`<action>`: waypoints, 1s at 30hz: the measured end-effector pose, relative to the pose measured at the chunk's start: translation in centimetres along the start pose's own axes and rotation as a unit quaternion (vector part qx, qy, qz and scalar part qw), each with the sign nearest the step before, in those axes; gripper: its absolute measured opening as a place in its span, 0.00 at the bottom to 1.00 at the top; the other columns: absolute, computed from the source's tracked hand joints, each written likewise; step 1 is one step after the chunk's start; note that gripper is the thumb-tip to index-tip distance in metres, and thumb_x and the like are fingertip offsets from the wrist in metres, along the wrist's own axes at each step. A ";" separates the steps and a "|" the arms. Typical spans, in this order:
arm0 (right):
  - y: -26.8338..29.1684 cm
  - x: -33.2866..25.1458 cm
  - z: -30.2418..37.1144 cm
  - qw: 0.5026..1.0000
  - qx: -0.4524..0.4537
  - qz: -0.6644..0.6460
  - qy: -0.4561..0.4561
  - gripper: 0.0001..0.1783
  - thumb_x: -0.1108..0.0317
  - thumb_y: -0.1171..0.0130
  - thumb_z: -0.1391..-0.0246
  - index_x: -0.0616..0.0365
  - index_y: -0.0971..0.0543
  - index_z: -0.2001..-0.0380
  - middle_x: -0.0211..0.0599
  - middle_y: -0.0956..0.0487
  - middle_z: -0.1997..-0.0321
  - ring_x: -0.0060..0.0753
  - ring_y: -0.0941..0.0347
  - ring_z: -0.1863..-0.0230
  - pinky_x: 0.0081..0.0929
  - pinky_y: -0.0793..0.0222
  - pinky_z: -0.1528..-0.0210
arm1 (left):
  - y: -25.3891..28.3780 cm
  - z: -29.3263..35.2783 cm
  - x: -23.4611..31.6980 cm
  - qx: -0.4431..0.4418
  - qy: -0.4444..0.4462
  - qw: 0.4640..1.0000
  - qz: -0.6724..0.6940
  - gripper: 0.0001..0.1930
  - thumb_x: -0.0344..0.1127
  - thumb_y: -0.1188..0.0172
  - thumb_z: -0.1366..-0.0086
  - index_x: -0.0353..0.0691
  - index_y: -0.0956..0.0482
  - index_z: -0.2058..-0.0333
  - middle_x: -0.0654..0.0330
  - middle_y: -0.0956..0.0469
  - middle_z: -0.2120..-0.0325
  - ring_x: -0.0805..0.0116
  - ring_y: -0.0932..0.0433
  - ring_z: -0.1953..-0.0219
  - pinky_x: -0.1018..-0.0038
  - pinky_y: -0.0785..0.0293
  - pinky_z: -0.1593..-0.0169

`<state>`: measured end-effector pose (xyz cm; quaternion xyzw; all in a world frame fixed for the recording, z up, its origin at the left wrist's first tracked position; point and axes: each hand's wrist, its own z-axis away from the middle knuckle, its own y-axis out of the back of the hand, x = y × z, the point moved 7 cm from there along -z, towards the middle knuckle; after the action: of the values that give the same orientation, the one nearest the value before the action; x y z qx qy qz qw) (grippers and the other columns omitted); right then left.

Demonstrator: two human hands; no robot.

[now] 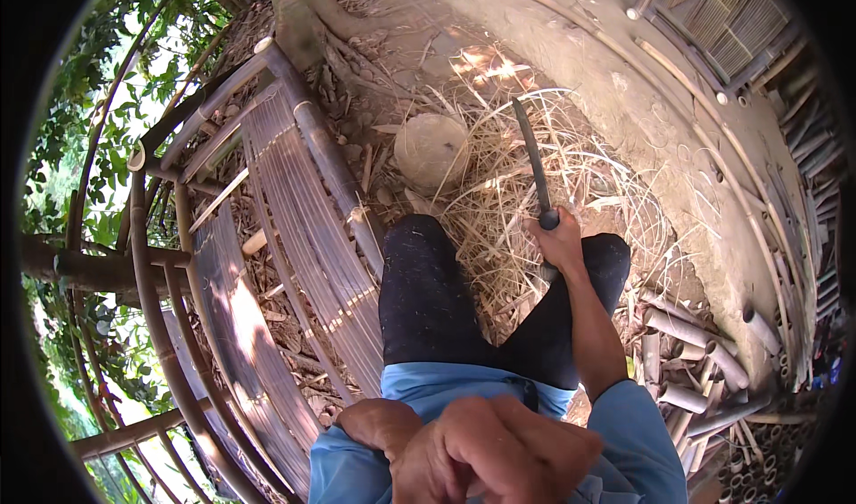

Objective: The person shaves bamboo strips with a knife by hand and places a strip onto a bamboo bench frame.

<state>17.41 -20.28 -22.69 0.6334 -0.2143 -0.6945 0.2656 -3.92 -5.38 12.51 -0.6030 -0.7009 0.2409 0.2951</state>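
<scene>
My right hand (560,240) is wrapped round the handle of a machete (533,156), beside my right knee. The long dark blade points away from me, over a heap of pale bamboo shavings (508,201). Close to my chest, my left hand (490,450) is raised with its fingers curled in. Its palm side is hidden, so I cannot make out what it holds, if anything. Ahead of my knees, a round pale wooden block (432,152) stands on the ground at the left side of the shavings.
A slatted bamboo bench (303,201) runs along my left. Cut bamboo tubes (682,330) lie in a pile to the right of my knee. Beyond the shavings rises an earthen ledge (615,76) with long bamboo poles (713,138). A tree trunk (299,13) stands at the far left.
</scene>
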 end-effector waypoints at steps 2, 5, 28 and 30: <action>-0.1 0.1 0.2 0.998 -0.033 0.004 -0.047 0.27 0.51 0.23 0.55 0.63 0.21 0.65 0.46 0.18 0.68 0.47 0.20 0.63 0.41 0.25 0.57 | -0.1 0.1 -0.6 0.032 -0.014 0.999 0.005 0.19 0.38 0.28 0.40 0.22 0.16 0.64 0.58 0.26 0.74 0.71 0.32 0.73 0.74 0.41 0.71; 0.2 -0.8 0.3 0.999 -0.031 0.012 -0.033 0.26 0.52 0.24 0.54 0.63 0.22 0.64 0.47 0.18 0.68 0.48 0.20 0.64 0.41 0.25 0.57 | -0.9 0.2 -1.4 0.062 -0.029 0.997 0.037 0.22 0.40 0.28 0.42 0.22 0.18 0.63 0.56 0.25 0.72 0.71 0.31 0.71 0.75 0.41 0.70; -2.4 -0.6 -1.3 0.997 -0.061 -0.009 0.048 0.20 0.63 0.25 0.49 0.63 0.26 0.64 0.31 0.25 0.80 0.23 0.27 0.82 0.27 0.32 0.80 | 4.5 12.3 17.3 0.391 -0.010 0.660 -0.642 0.06 0.30 0.33 0.33 0.34 0.18 0.69 0.63 0.21 0.80 0.78 0.23 0.78 0.73 0.31 0.78; -3.6 -0.3 -0.9 0.996 -0.074 -0.020 0.051 0.20 0.63 0.25 0.49 0.63 0.26 0.64 0.31 0.24 0.79 0.23 0.27 0.81 0.26 0.32 0.79 | 8.7 23.3 24.2 0.530 0.128 0.368 -0.753 0.07 0.32 0.34 0.32 0.37 0.20 0.70 0.60 0.20 0.80 0.78 0.24 0.79 0.73 0.31 0.78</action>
<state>18.01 -17.27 -24.83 0.6504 -0.1357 -0.6807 0.3086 -16.63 20.30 -7.10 0.4316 -0.5465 0.1607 0.6995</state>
